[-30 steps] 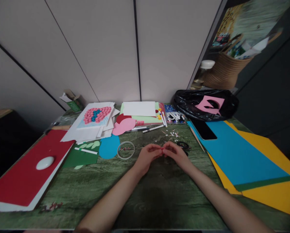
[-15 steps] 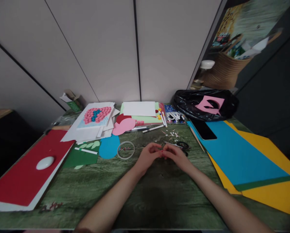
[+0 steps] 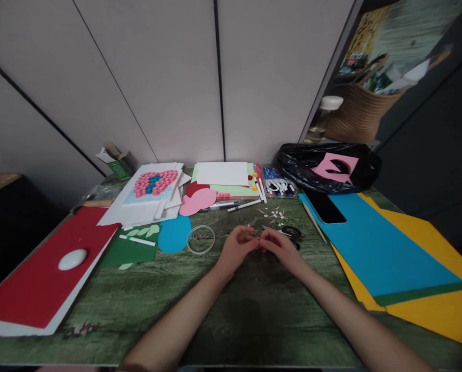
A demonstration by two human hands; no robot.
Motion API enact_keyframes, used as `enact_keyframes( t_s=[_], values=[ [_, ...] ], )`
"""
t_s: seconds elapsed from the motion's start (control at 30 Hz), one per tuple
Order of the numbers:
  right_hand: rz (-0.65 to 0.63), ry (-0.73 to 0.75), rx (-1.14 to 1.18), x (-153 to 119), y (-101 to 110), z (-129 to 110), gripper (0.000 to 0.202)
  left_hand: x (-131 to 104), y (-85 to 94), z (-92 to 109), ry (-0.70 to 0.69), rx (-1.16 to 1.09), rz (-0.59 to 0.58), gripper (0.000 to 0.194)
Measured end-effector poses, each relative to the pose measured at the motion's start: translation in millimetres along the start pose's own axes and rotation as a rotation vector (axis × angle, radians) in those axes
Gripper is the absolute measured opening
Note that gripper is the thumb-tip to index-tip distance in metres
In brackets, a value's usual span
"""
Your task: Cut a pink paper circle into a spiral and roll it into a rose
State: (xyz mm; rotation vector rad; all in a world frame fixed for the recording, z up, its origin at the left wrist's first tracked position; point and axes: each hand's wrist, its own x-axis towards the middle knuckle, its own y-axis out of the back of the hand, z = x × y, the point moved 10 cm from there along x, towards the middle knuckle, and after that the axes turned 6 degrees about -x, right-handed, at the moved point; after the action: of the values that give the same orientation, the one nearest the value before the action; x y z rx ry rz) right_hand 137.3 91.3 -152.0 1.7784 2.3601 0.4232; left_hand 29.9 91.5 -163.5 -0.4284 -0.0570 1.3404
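Note:
My left hand [image 3: 235, 250] and my right hand [image 3: 283, 249] meet over the middle of the table, thumbs and forefingers pinched together at the tips. Between them shows a small red piece [image 3: 259, 242], perhaps paper; the fingers hide most of it. Black-handled scissors [image 3: 290, 231] lie just behind and right of my right hand, partly covered by it. Left of my left hand is a clear ring-shaped roll of tape [image 3: 188, 242]. Small pale paper scraps [image 3: 274, 214] are scattered beyond the scissors.
At left lie red sheets [image 3: 48, 279] with a white mouse [image 3: 72, 259], green paper [image 3: 130, 253] and a blue disc [image 3: 172, 235]. A picture with pink and blue rosettes [image 3: 155, 183] sits behind. Blue sheets [image 3: 385, 248], a phone [image 3: 325, 206] and a black bag [image 3: 292, 160] are right.
Both hands stay nearly in place, with only a slight shift of the fingers around the small red piece. The surrounding objects have not moved.

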Motion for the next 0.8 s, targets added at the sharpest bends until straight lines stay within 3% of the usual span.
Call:
enact_keyframes(
  t_s=[0.27, 0.43, 0.8],
  values=[
    [-0.083, 0.000, 0.028, -0.9, -7.8, 0.5, 0.023, 0.0, -3.5, -1.8, 0.049, 0.024, -0.079, 0.040],
    [-0.042, -0.004, 0.017, -0.4, -3.7, -0.6, 0.021, -0.2, -6.2, -0.9, 0.055, 0.036, -0.119, 0.039],
    [-0.012, 0.002, 0.015, 0.0, -1.1, -0.4, 0.019, -1.7, -3.2, 3.8, 0.026, -0.008, -0.056, 0.035]
  ],
)
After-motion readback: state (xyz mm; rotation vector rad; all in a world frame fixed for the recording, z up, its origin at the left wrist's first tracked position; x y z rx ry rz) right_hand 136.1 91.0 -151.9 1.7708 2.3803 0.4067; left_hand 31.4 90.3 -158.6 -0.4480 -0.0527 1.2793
